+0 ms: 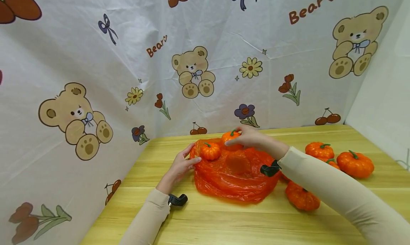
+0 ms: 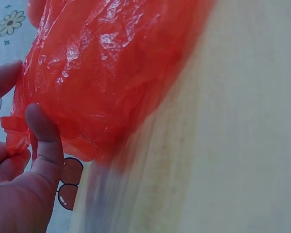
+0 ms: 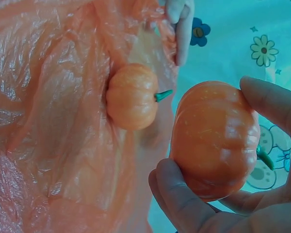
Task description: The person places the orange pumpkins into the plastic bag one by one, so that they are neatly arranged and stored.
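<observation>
A crumpled red plastic bag [image 1: 230, 188] lies on the wooden table. My left hand [image 1: 180, 167] holds its left edge, with bag film between thumb and fingers [image 2: 43, 138] in the left wrist view. My right hand [image 1: 248, 139] grips a small orange toy pumpkin [image 3: 216, 141] with a green stem, above the far side of the bag. Beside it, a second small pumpkin [image 1: 210, 151] sits on the bag near my left hand. In the right wrist view this pumpkin [image 3: 132, 97] rests against the red film, its stem pointing towards the held one.
To the right of the bag stand several more pumpkins, including one at the back [image 1: 319, 150], a larger one [image 1: 355, 164] and a nearer one [image 1: 301, 197] close to my right sleeve. A bear-printed cloth [image 1: 217, 110] hangs behind the table; a white wall [image 1: 384, 95] borders the right side.
</observation>
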Motion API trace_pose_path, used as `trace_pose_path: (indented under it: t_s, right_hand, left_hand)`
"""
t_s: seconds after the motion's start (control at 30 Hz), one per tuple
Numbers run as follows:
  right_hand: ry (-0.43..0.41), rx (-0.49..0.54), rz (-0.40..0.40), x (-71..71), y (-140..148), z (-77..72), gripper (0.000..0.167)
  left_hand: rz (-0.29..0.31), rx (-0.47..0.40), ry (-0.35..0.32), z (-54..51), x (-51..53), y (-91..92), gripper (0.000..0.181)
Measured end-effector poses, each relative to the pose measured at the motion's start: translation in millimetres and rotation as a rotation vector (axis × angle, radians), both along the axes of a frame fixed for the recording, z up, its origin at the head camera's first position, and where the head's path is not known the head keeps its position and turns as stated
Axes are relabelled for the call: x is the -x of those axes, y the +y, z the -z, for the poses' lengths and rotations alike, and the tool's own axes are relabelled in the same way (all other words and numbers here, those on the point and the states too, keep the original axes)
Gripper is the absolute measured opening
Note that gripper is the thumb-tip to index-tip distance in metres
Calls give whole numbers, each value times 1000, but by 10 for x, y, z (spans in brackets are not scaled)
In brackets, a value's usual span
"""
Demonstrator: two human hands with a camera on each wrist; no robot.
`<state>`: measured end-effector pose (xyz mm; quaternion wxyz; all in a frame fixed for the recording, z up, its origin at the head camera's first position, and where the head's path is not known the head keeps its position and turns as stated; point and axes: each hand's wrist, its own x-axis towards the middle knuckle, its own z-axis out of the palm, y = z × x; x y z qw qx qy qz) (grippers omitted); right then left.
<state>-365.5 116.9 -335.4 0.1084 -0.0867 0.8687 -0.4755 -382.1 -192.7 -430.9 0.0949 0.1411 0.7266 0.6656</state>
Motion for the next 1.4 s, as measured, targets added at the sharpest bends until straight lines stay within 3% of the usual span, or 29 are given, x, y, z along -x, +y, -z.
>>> trace_pose_path:
  t_s: [0.57,0.83,1.4]
  right_hand:
    - [-52,-65,31,233,-206,274,88]
    - [-26,-111,95,335,-301,363,90]
    - [41,-203,163,386,-348,524,90]
  left_hand:
    - [6,-3,6,40,8,-1,86]
    - [-2,-11,-2,53,23,-6,87]
    - [-2,-4,-5,46,26,-1,88]
